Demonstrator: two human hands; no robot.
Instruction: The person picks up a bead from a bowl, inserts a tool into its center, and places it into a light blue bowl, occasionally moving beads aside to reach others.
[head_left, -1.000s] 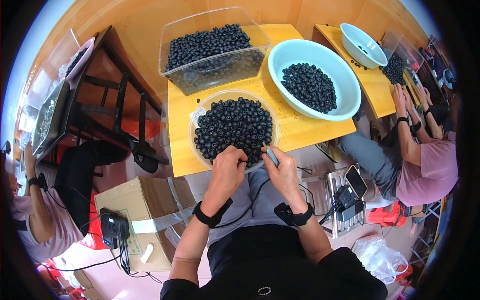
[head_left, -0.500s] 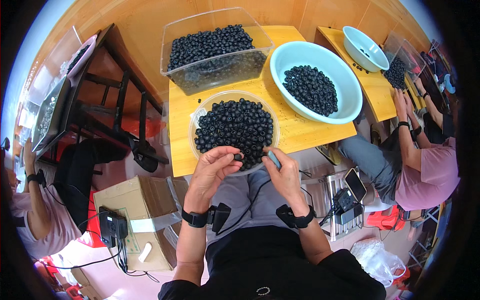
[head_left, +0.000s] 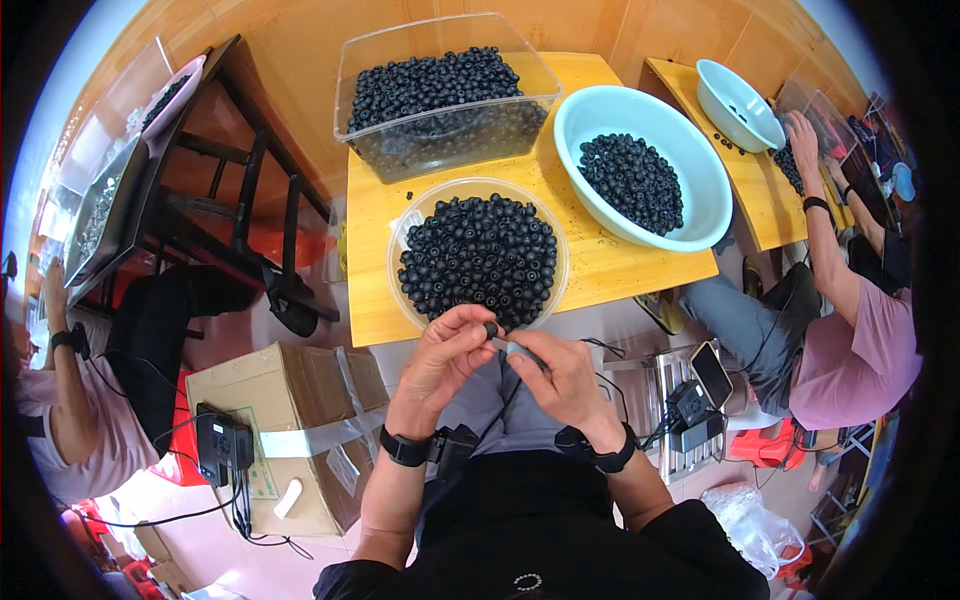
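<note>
My left hand (head_left: 443, 362) pinches one round black bead (head_left: 490, 329) between thumb and fingertips, just over the near rim of a clear round tub (head_left: 394, 272). My right hand (head_left: 568, 378) is closed around a small knife (head_left: 516, 349) with a light blue handle. Its short metal blade points at the bead and appears to touch it. Most of the handle is hidden by my fingers. Inside the tub lies a heap of black beads (head_left: 478, 250) with holes in them.
Behind the tub, a clear rectangular bin (head_left: 450, 155) of black beads stands on the yellow table (head_left: 365, 300). A light blue basin (head_left: 712, 215) with more beads is at its right. A cardboard box (head_left: 290, 400) stands on the floor at left. Co-workers sit on both sides.
Both hands have come down toward me from over the beads and closer together. The knife has swung round to the bead in my left hand. The right co-worker's arm reaches farther forward.
</note>
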